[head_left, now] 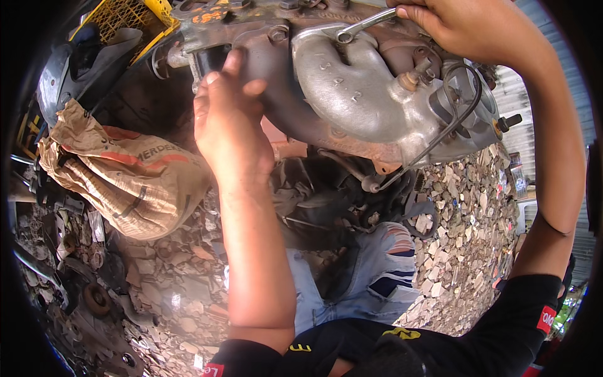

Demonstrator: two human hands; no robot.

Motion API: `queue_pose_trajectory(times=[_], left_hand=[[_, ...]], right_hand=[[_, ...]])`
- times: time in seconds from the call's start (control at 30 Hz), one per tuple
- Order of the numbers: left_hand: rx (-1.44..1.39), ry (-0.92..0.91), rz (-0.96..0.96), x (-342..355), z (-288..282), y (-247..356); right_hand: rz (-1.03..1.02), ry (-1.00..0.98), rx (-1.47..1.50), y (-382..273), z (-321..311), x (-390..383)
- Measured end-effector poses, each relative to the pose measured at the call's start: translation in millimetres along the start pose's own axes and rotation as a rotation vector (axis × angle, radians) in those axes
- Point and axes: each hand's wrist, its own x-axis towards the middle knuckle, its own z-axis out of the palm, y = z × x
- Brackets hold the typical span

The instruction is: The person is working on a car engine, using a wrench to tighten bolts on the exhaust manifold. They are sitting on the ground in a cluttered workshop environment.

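Observation:
At the top right, my right hand [440, 26] is closed round the handle of a ring spanner [370, 24]. The spanner's ring end lies over the upper edge of a silver cast intake manifold [345, 88]. Below and left of it curves a rusty brown exhaust manifold [267, 78]. My left hand [232, 119] reaches up to the engine's left end, fingers apart and partly bent, beside a metal flange [196, 69]. Whether the fingertips press on the metal is hard to tell. A thin metal pipe [433, 147] loops down from the intake manifold's right end.
A crumpled brown paper sack [125, 169] stands to the left, with a yellow crate [129, 25] and a grey plastic part [88, 69] behind it. Broken stone [458, 220] covers the ground. Greasy metal parts [94, 298] lie at lower left. Corrugated sheet metal [568, 81] rises at right.

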Motion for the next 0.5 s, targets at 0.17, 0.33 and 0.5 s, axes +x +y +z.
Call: queue_pose_trajectory(times=[0.17,0.33,0.5], left_hand=[[-0.018,-0.036,0.009,0,-3,-4],[-0.017,-0.042,-0.024,1,-3,1],[-0.007,-0.034,-0.013,-2,-3,2]], right_hand=[[0.280,-0.280,0.234,13,17,3],[0.238,-0.361,0.353,29,35,5],[-0.002,-0.269,0.191,34,18,4]])
